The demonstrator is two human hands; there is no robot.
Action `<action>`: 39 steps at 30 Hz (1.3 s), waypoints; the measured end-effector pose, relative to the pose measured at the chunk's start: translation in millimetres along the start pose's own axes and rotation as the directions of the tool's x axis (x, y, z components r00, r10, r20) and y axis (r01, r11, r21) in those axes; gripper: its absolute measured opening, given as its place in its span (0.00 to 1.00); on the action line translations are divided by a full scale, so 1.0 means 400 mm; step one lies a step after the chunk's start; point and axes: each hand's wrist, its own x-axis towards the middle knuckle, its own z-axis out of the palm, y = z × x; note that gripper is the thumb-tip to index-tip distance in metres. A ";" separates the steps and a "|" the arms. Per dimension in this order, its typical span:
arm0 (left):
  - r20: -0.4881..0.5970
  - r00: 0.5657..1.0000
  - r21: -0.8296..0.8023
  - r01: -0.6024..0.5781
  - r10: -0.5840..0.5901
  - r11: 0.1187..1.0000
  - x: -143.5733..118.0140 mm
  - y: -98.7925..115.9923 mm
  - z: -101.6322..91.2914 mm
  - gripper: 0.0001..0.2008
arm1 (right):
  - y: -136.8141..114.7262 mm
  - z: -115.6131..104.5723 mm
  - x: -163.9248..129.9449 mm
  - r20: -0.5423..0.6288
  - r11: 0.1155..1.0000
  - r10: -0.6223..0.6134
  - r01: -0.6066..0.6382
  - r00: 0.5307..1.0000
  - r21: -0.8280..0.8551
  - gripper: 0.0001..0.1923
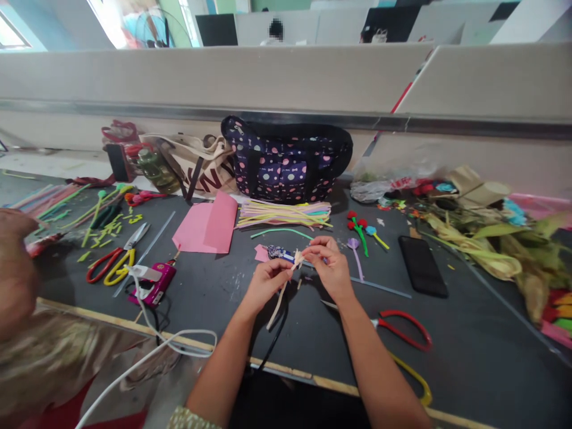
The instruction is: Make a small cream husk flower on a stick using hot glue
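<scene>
Over the dark table [469, 351], my left hand [264, 285] pinches a cream pipe cleaner [280, 301] whose tail hangs down toward me. My right hand [329, 268] grips the upper end of the same cream pipe cleaner at its fingertips, where the piece looks twisted. Just beyond my hands lie a small blue patterned object [279, 253], a scrap of pink paper [261, 252] and a green pipe cleaner [281, 232].
A bundle of pastel pipe cleaners [283, 214], folded pink paper [208, 227], a dotted bag [286, 158], a black phone [422, 265], finished pipe-cleaner flowers [360, 229], red-and-yellow scissors [404, 330], a second pair of scissors [114, 262] and a pink glue gun [154, 285]. Another person's arm [18, 262] at left.
</scene>
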 end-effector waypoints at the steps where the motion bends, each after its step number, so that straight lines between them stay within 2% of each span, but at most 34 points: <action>1: 0.006 1.000 0.008 0.000 0.000 1.000 0.000 -0.002 -0.001 0.14 | 0.000 0.000 0.000 0.001 1.000 -0.011 0.011 1.000 -0.015 0.07; 12: 0.035 0.999 0.029 -0.014 0.013 0.999 -0.003 0.004 0.001 0.13 | 0.014 0.002 0.000 0.003 0.994 -0.086 0.086 0.996 -0.066 0.07; 39: 0.022 1.000 0.006 -0.016 0.015 1.000 -0.004 0.000 -0.001 0.13 | -0.001 0.003 -0.001 0.015 0.998 -0.059 0.059 0.998 0.002 0.05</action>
